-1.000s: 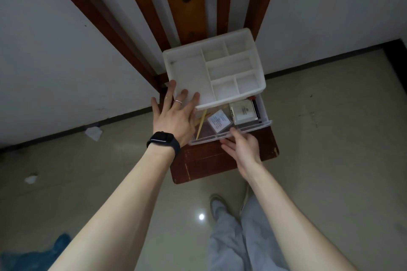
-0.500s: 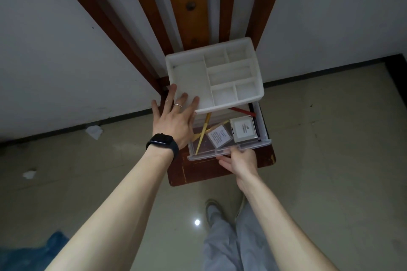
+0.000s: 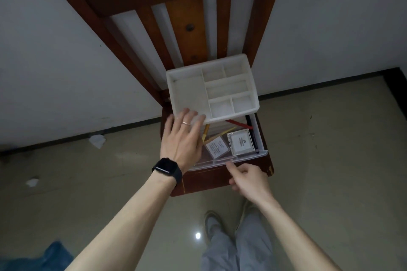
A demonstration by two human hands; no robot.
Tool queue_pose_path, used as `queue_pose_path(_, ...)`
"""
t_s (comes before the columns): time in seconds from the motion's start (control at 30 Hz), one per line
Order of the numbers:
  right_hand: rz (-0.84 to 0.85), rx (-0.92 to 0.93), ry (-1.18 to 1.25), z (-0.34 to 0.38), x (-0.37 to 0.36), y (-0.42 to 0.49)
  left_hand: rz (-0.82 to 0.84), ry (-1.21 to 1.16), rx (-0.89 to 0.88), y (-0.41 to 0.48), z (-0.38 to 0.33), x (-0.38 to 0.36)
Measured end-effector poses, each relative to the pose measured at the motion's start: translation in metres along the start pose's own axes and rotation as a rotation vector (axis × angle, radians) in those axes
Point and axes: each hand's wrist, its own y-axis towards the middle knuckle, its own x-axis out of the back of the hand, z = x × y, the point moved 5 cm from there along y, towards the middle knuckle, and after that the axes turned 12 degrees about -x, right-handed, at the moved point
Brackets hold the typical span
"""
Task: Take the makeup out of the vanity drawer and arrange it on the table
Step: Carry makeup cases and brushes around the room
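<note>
Right hand (image 3: 248,179), nearest the camera, hovers just in front of the clear drawer (image 3: 248,156). Its fingers are loosely curled and hold nothing. The index finger points at the drawer's front lip, and whether it touches cannot be told.

That drawer stands open, and the makeup lies inside it:
- At the drawer's front right is 1 square silver compact (image 3: 241,144).
- Just left of the compact is 1 small white-labelled case (image 3: 217,147).
- Toward the drawer's back lie a yellow pencil (image 3: 206,133) and a red pencil (image 3: 239,124), at angles to each other.
- Along the drawer's right wall lies a dark pencil (image 3: 253,136).

Left hand (image 3: 182,138), with a black watch (image 3: 167,168) on its wrist, reaches over the drawer's left side. It lies flat with straight fingers, pressing on the front left corner of the white organiser (image 3: 233,116) above the drawer. The organiser's compartments look empty.

Below the drawer is a wooden chair seat (image 3: 209,180), and the drawer front reaches near the seat's front edge. Beyond the drawer rises the slatted chair back (image 3: 189,28).

The step in hand looks like the first pick. The left palm should keep pressing down so the organiser does not slide or tip forward. The right hand would do best to lift the compact by its edges first, then the case, and the loose pencils last. Opening the drawer further risks it dropping free.
</note>
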Motion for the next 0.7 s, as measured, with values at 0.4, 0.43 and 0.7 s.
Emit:
queue_pose_path(0.4,-0.289,0.563,-0.918,0.080,0.033,0.017,0.420,-0.191,0.273,0.002,-0.041,-0.066)
queue_pose_path(0.43,-0.291,0.562,-0.996,0.082,0.030,0.022,0.424,-0.173,0.278,0.003,-0.041,-0.068)
queue_pose_path(0.7,-0.343,0.566,-1.155,0.088,0.022,0.035,0.363,-0.165,0.309,0.000,-0.037,-0.072)
